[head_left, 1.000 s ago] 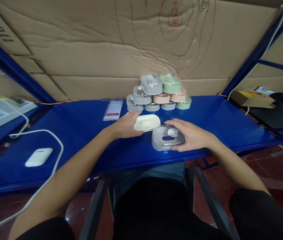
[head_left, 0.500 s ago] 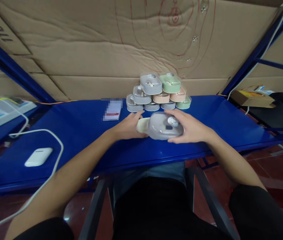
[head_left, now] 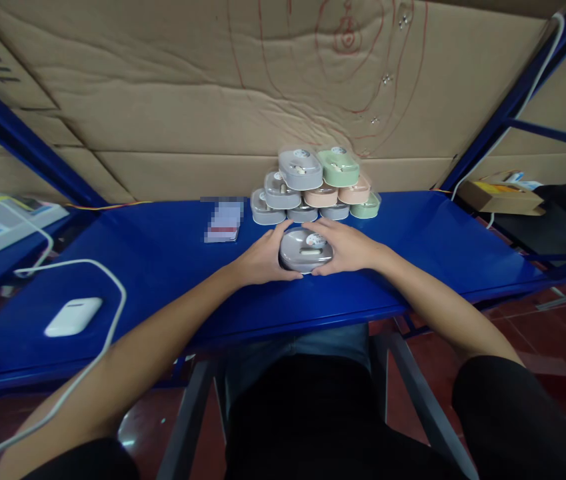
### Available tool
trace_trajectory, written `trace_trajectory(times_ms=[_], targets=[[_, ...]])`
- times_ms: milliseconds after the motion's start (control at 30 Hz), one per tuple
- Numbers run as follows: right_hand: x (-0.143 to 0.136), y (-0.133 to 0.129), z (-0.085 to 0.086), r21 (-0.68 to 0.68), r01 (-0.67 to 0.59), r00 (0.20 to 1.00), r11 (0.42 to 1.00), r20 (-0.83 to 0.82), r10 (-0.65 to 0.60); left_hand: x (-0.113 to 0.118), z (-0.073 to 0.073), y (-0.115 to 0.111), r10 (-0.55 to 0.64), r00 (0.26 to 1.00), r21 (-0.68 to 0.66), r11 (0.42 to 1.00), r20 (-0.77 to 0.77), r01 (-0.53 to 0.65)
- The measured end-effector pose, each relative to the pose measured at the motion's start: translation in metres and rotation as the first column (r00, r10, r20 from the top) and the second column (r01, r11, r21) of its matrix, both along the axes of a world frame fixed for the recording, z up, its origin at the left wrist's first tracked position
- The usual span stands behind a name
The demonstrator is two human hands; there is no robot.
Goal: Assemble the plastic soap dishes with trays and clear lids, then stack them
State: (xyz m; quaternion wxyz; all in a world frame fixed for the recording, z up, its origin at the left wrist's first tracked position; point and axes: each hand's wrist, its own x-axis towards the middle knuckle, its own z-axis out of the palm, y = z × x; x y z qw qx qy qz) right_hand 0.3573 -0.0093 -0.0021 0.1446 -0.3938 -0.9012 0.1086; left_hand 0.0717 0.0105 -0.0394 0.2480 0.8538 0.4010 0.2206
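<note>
A grey oval soap box (head_left: pixel 305 248) with a clear lid and a round sticker is between my two hands, close over the blue table. My left hand (head_left: pixel 267 259) grips its left end, thumb and fingers curved round the side. Around the right end, my right hand (head_left: pixel 345 248) is closed in the same way. Whether the box touches the table I cannot tell. Just behind it, similar boxes stand in a three-level stack: grey boxes (head_left: pixel 301 169), a green box (head_left: pixel 339 167) and peach boxes (head_left: pixel 321 196).
A phone (head_left: pixel 223 221) with a blurred screen lies left of the stack. A white earphone case (head_left: pixel 73 317) and a white cable (head_left: pixel 121 293) are on the left of the blue table (head_left: pixel 163 233). Cardboard (head_left: pixel 173 120) stands behind; an open carton (head_left: pixel 503 197) sits at right.
The box has moved left and my hands have come closer together. The pale oval piece that was in my left hand no longer shows; that hand now grips the box's left end.
</note>
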Motion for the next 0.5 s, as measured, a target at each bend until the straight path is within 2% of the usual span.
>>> trace_trajectory(times_ms=[300,433,500], targets=[[0.013,0.018,-0.013,-0.036,-0.108,0.994,0.993,-0.038,0.107,0.002,-0.002,0.000,-0.019,1.000,0.029,0.999,-0.011,0.020],[0.017,0.007,-0.019,-0.019,-0.063,0.995,0.998,-0.075,0.062,0.002,0.002,-0.003,-0.012,0.999,0.020,1.000,-0.038,0.013],[0.016,-0.005,-0.020,-0.024,-0.043,0.996,0.999,-0.081,0.040,0.001,0.005,-0.006,-0.045,0.998,0.021,0.999,-0.044,0.046]])
